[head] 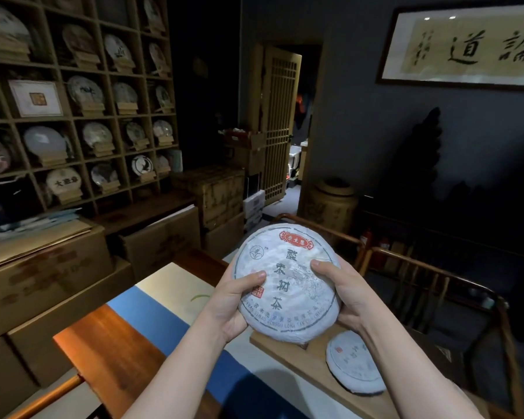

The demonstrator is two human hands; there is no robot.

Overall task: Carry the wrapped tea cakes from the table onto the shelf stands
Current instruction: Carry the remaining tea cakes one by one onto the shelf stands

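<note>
Tea cake [288,285] gripped at both edges, left hand [233,300] and right hand [342,294] fingers curled.

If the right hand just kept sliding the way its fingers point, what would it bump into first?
The right hand points leftward across the face of the wrapped tea cake it holds, its thumb lying on the wrapper. Going straight on, it would likely meet the left hand gripping the opposite edge, though depth is hard to judge.
</note>
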